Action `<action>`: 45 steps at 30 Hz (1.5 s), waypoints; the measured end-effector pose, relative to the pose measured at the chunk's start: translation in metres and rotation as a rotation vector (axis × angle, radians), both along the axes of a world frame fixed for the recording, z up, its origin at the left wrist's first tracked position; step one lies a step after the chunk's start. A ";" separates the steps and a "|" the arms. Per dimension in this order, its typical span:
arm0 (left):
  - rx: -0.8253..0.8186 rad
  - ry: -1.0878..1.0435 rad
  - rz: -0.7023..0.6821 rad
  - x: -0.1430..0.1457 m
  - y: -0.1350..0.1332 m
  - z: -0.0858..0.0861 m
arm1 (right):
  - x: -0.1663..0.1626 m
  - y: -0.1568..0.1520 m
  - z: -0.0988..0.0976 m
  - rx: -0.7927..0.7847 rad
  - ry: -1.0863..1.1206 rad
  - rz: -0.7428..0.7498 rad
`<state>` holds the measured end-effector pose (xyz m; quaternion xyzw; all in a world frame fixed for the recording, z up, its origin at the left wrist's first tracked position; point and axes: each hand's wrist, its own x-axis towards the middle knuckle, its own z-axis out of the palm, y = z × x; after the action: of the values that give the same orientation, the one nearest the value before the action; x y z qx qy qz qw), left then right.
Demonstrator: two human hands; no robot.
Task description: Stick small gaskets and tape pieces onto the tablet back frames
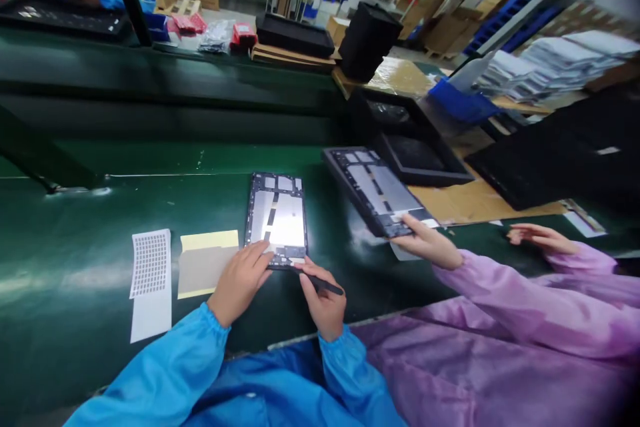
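Note:
An opened tablet [290, 217] lies on the green bench in front of me, its silvery inner plate, dark strip and frame exposed. My left hand [241, 280] is at its lower left corner, fingers over the frame and thumb by the bottom edge. In my right hand [324, 300] are slim black tweezers [325, 285], their tip end at the tablet's bottom edge; the exact tip is too small to make out. Left of the tablet are a yellow-edged grey sheet [203, 270] and a white sheet of small dark stickers [151, 263].
At right, a co-worker in pink sleeves holds a second opened tablet [375, 187] slightly tilted. Behind it stand black foam trays [425, 177] on cardboard [490, 203]. A dark ledge [225, 93] crosses behind the bench, and a metal post [50, 160] rises at left.

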<state>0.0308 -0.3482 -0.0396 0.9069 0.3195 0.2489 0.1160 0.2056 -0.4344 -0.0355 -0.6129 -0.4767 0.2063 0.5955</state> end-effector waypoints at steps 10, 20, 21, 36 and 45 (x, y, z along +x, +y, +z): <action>0.038 -0.066 0.010 0.010 -0.002 -0.011 | 0.006 0.000 -0.010 -0.045 -0.041 -0.014; 0.045 -0.097 -0.013 0.005 -0.001 -0.007 | 0.003 0.000 -0.007 -0.054 -0.117 -0.019; 0.040 -0.098 -0.014 0.006 -0.001 -0.007 | 0.003 0.000 -0.008 -0.054 -0.123 -0.020; 0.072 -0.071 -0.015 0.006 -0.003 -0.007 | 0.004 0.005 -0.005 0.060 -0.196 0.003; 0.077 -0.024 -0.056 0.005 -0.002 -0.010 | 0.005 0.005 -0.007 0.048 -0.198 -0.007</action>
<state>0.0354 -0.3503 -0.0492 0.9163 0.2826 0.2684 0.0916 0.2105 -0.4290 -0.0424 -0.6174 -0.5358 0.1314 0.5607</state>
